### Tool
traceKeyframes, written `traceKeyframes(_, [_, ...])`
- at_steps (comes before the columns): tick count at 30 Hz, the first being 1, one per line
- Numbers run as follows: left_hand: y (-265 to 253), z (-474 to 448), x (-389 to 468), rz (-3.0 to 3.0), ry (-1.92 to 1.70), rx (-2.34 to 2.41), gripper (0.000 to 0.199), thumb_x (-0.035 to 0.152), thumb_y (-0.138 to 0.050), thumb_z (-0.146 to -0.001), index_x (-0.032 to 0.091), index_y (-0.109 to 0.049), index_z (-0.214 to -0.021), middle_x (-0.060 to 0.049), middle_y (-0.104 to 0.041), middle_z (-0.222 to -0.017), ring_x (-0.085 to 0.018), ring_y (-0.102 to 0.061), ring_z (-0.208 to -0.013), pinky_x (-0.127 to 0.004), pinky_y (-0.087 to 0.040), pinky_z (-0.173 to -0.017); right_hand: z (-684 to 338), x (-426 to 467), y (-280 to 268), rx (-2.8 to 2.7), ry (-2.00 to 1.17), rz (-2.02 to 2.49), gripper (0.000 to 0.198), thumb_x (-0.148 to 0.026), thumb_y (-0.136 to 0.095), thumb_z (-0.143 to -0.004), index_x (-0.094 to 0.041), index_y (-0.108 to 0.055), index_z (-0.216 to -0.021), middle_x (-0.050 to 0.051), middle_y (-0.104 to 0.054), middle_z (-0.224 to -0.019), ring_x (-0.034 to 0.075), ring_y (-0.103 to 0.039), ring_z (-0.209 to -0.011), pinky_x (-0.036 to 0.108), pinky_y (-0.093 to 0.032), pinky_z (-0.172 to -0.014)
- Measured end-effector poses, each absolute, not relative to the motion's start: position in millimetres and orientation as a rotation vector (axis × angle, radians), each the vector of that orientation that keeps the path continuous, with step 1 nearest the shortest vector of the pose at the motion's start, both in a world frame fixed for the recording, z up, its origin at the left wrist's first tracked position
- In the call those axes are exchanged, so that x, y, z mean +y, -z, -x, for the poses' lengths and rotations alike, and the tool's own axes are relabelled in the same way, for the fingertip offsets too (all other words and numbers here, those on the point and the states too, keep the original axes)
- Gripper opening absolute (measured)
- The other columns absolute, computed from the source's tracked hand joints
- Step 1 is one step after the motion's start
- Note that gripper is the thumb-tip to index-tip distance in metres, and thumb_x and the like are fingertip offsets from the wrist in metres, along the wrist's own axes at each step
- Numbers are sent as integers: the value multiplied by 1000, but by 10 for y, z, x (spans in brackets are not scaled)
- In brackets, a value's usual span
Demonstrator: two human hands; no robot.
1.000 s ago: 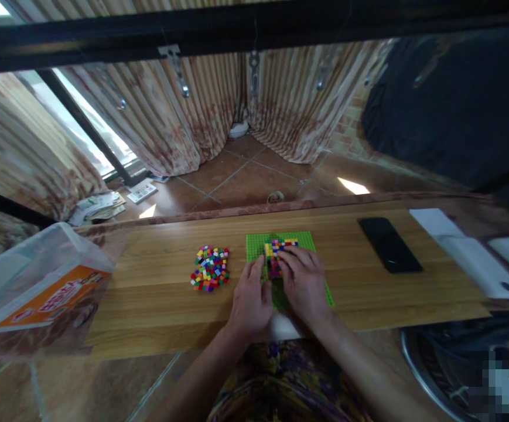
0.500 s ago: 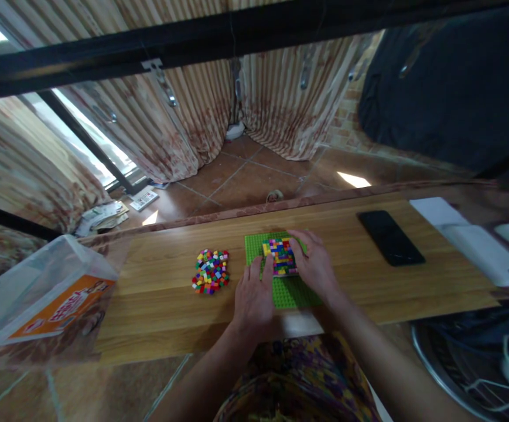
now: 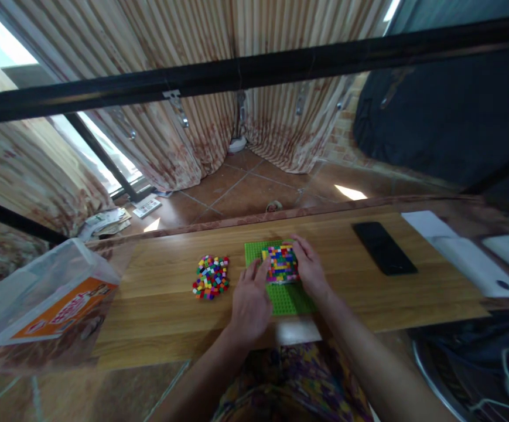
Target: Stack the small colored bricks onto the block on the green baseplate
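Observation:
A square block of small multicoloured building bricks (image 3: 283,265) lies on a green studded baseplate (image 3: 286,302). My left hand (image 3: 252,300) grips the block's left edge, thumb and fingers pressed along that side. At the opposite edge, my right hand (image 3: 310,271) has its fingers bent around the far right corner and side. The fingertips of both hands are partly hidden or too small to make out. To the left of the baseplate, a pile of loose small bricks (image 3: 211,276) in many colours rests on the wooden board.
A black phone (image 3: 385,248) lies on the wooden board (image 3: 161,316) at the right. Beyond it are white flat items (image 3: 465,255). A clear plastic tub (image 3: 67,293) with an orange label stands left. A dark bar (image 3: 210,76) crosses ahead, before curtains (image 3: 201,35).
The view has tilted up slightly. My right hand's fingers have drawn closer together along the block's right side. My left hand stays at the left edge, its fingers slightly shifted.

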State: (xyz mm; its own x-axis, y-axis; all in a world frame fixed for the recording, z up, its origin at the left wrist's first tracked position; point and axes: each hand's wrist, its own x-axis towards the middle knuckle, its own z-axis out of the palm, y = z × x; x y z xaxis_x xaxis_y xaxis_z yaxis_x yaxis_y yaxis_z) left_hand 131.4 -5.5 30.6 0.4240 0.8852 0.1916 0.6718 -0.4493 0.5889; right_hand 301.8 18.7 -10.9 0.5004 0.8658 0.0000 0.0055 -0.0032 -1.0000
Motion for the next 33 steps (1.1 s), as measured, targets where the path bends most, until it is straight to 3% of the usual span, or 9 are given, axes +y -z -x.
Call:
traceKeyframes(3, [-273, -1361, 173, -2024, -895, 1303, 48, 12, -42, -88, 18, -50, -135, -13, -57, -134, -24, -52, -124, -46, -40, -108, -3072, 219, 141, -770, -800, 1373, 49, -56, -51, -85, -19, -64, -115, 8, -72, -102, 23, -65, -100, 41, -49, -91])
traceKeyframes(7, [-118, -1536, 477, -1620, -964, 1178, 35, 25, -45, -91, 17, -59, -122, -9, -65, -123, -22, -59, -115, -42, -44, -104, -3053, 240, 127, -829, -829, 1374, 48, -56, -50, -84, -19, -67, -109, 8, -72, -102, 23, -65, -98, 41, -50, -88])
traceKeyframes(11, [0, -1691, 517, -1462, -973, 1121, 26, 26, -45, -91, 18, -61, -110, -5, -68, -106, -17, -63, -94, -31, -51, -87, -2993, 211, 94, -920, -815, 1420, 44, -51, -46, -87, -19, -67, -108, 8, -72, -103, 22, -65, -95, 38, -50, -87])
traceKeyframes(15, [20, -1769, 458, -1444, -967, 1171, 20, 28, -42, -93, 20, -58, -101, 0, -62, -89, -13, -58, -80, -25, -50, -74, -2979, 205, 68, -1006, -735, 1505, 41, -48, -40, -89, -19, -68, -95, 7, -72, -94, 21, -64, -87, 35, -50, -81])
traceKeyframes(19, [1, -1804, 450, -1483, -943, 1197, 18, 24, -38, -94, 20, -55, -99, -1, -58, -89, -14, -57, -83, -27, -48, -78, -2999, 200, 36, -1068, -683, 1560, 42, -49, -37, -89, -19, -67, -87, 6, -70, -87, 21, -62, -81, 35, -50, -77])
traceKeyframes(23, [-12, -1814, 447, -1520, -959, 1198, 17, 22, -39, -93, 19, -55, -97, -1, -59, -88, -15, -57, -85, -29, -48, -82, -3019, 180, 37, -1005, -785, 1592, 44, -55, -43, -84, -19, -67, -92, 7, -70, -90, 22, -62, -79, 35, -51, -71])
traceKeyframes(30, [-113, -1803, 398, -1539, -1011, 1223, 20, 21, -40, -92, 18, -57, -102, -5, -65, -97, -17, -60, -94, -34, -47, -91, -3050, 213, 57, -1256, -658, 1672, 47, -54, -46, -85, -16, -64, -105, 11, -68, -100, 25, -61, -89, 45, -48, -83])
traceKeyframes(33, [-166, -1585, 231, -1580, -1063, 1237, 26, 23, -43, -92, 17, -54, -115, -11, -62, -116, -21, -56, -111, -39, -42, -101, -2960, 92, -106, -1348, -341, 1746, 44, -49, -45, -89, -15, -61, -112, 16, -65, -107, 29, -59, -99, 51, -44, -90])
